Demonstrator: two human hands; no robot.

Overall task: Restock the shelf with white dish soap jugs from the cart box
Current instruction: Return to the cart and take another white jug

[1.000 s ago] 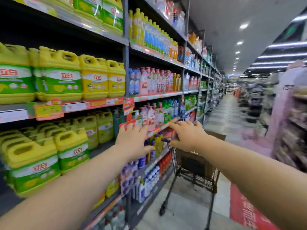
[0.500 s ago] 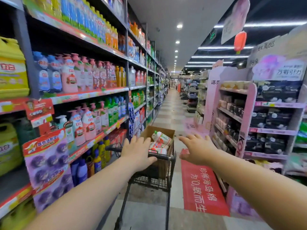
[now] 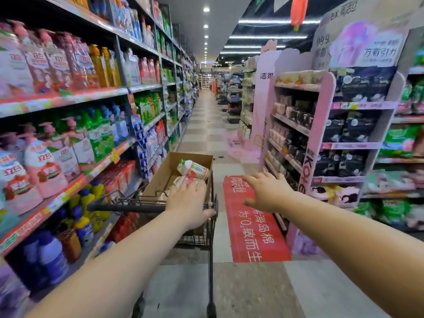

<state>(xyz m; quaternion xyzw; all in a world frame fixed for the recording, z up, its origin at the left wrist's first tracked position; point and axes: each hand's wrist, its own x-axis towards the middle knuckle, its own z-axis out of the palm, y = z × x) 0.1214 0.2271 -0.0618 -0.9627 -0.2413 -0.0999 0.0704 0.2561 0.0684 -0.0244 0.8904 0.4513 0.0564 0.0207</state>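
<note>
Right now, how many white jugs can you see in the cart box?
2. The far jug lies on its side by the right wall of the box; the near jug lies just before it, partly behind the left hand. More may be hidden underneath.

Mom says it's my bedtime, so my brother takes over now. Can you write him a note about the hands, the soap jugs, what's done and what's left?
Left grip: open, lying over the cart handle, fingers stretched toward the box.
Right grip: open, in the air to the right of the cart, holding nothing.
White jugs: at least two, on their sides in the cardboard box inside the cart.
Done: cannot tell; no jug is in hand.
Left: lift the jugs out and stand them on the shelf at the left.
</note>
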